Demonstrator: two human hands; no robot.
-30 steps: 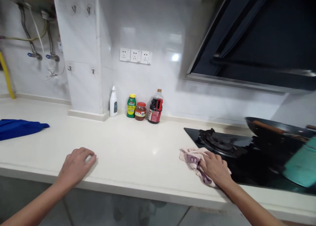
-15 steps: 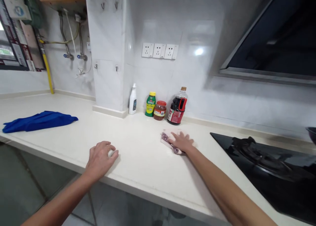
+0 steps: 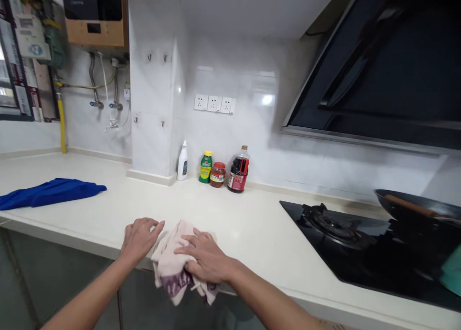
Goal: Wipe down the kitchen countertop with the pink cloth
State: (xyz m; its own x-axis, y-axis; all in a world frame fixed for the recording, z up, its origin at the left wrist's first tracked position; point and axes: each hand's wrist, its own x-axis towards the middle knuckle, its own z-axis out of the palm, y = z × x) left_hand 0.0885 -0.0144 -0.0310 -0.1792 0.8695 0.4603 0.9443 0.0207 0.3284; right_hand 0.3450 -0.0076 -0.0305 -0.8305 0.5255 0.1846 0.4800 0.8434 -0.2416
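Note:
My right hand (image 3: 207, 258) presses on a pale pink cloth (image 3: 171, 258) with a purple patterned border, fingers partly spread over it and the thumb tucked into a fold. The cloth is bunched at the counter's front edge, and its lower part hangs over. Just left of the cloth, my left hand (image 3: 141, 238) rests on the white countertop (image 3: 248, 238) near the edge. Its thumb stands apart from the loosely bent fingers, and I see nothing held in it.
By the wall stand a white spray bottle (image 3: 183, 162), a green bottle (image 3: 205, 167), a red-lidded jar (image 3: 217, 175) and a dark sauce bottle (image 3: 238, 170). A blue cloth (image 3: 54, 192) lies left. Right are a black gas hob (image 3: 324, 243), a wok (image 3: 414, 202) and, above, a range hood (image 3: 389, 70).
My right hand has drawn the pink cloth left and toward me, from near the sauce bottle to the front edge. My left hand stays near the edge. The view has tilted up and turned right.

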